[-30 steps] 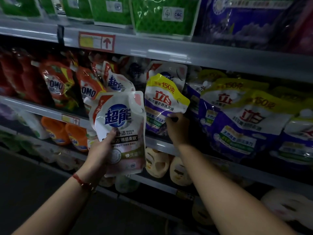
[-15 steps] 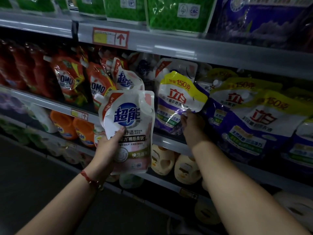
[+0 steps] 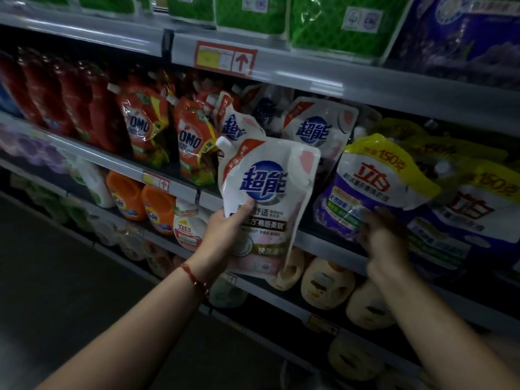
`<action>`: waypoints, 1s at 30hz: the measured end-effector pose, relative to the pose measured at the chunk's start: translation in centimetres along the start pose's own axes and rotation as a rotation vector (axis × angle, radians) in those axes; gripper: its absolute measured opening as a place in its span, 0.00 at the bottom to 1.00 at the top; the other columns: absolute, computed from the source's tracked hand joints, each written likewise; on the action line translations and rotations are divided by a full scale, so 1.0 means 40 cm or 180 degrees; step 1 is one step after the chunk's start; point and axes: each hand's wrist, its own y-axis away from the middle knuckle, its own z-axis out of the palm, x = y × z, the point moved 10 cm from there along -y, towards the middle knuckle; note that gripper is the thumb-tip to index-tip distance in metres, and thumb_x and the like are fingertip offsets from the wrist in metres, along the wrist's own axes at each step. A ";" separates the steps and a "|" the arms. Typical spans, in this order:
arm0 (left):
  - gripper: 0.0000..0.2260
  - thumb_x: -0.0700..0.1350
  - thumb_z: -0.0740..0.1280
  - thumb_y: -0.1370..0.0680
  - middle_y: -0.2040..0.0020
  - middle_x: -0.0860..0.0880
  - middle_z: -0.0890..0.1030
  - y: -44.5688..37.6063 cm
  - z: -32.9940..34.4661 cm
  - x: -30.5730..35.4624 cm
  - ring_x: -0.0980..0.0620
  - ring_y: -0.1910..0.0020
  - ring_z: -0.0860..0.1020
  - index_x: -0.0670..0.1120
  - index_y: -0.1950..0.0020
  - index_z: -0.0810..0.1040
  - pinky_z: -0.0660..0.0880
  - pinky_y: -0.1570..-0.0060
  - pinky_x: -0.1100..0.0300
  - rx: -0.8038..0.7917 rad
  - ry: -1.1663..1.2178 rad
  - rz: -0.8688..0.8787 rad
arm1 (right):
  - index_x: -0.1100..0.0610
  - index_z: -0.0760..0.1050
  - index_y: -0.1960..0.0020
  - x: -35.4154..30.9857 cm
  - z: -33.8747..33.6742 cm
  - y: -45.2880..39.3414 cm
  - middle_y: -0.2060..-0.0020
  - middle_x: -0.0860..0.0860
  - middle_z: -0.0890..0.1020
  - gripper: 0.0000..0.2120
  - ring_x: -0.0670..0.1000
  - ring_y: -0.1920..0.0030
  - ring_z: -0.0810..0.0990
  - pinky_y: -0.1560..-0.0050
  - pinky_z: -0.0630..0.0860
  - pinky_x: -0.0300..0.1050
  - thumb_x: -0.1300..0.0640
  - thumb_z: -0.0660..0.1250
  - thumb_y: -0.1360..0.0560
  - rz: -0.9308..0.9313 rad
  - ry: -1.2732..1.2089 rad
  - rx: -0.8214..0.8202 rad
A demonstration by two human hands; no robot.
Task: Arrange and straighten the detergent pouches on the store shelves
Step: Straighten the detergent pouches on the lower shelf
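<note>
My left hand [image 3: 225, 235] grips a white detergent pouch [image 3: 270, 178] with a blue logo and a corner spout, upright in front of the middle shelf [image 3: 315, 243]. Two matching white pouches [image 3: 318, 128] lean behind it. Just right stands a purple pouch with a yellow top [image 3: 371, 178], tilted left. My right hand [image 3: 385, 243] is blurred at that pouch's lower edge; its grip is unclear. More purple and yellow pouches [image 3: 464, 198] crowd the shelf to the right. Red and orange OMO pouches [image 3: 140, 125] lean at the left.
Red bottles [image 3: 56, 91] fill the middle shelf's far left. Green packs [image 3: 337, 23] and purple packs sit on the top shelf [image 3: 309, 77]. Below are orange bottles [image 3: 126, 195] and cream jugs [image 3: 326, 282]. The dark aisle floor lies lower left.
The view has shifted left, so everything sits further right in the frame. My right hand has dropped from the purple pouch's side to its lower edge. My left hand still holds the white pouch.
</note>
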 end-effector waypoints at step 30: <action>0.07 0.45 0.71 0.23 0.53 0.56 0.82 -0.332 0.124 0.116 0.57 0.52 0.81 0.49 0.46 0.79 0.78 0.56 0.64 0.0699 -0.1289 0.1112 | 0.50 0.77 0.63 -0.052 0.267 -0.155 0.60 0.55 0.83 0.08 0.58 0.54 0.83 0.44 0.79 0.63 0.55 0.65 0.25 -0.0362 0.0492 -0.0515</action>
